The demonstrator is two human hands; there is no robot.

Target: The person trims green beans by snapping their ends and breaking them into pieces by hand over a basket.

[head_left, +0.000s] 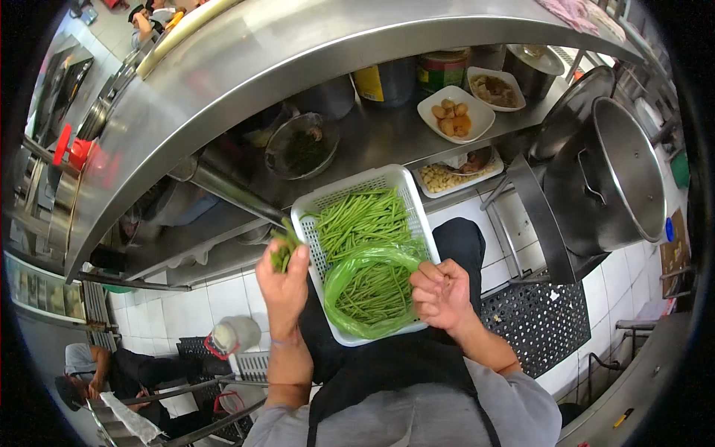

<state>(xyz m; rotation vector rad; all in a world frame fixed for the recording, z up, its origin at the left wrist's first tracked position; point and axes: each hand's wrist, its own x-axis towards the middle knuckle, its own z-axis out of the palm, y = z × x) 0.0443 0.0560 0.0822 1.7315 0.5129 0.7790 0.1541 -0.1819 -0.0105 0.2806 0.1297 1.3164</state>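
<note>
So, green bean bunch [282,255] is up in the left hand [281,277], just off the basket's left rim. That grip is closed round the bunch; tips poke out above the fingers, long axis running roughly away from the body. Bit blurred, so take the angle as approximate.

Key relation: loose bean pile [365,220] lies to the right of and slightly beyond the left grip, beans mostly slanting crosswise, so the bunch sits at an angle to them. Left hand is nearer the pile's left end. Right hand [443,294] is at the right edge of the green bag [339,302], fingers curled closed; can't tell if they pinch anything.

Bag is open, more beans inside, nearer the body than the pile. Both sit in the white basket [426,231], which is over the lap, ahead of the black apron [395,380]. Beyond: steel shelf [376,141] with bowls; large pot [633,167] off right.
</note>
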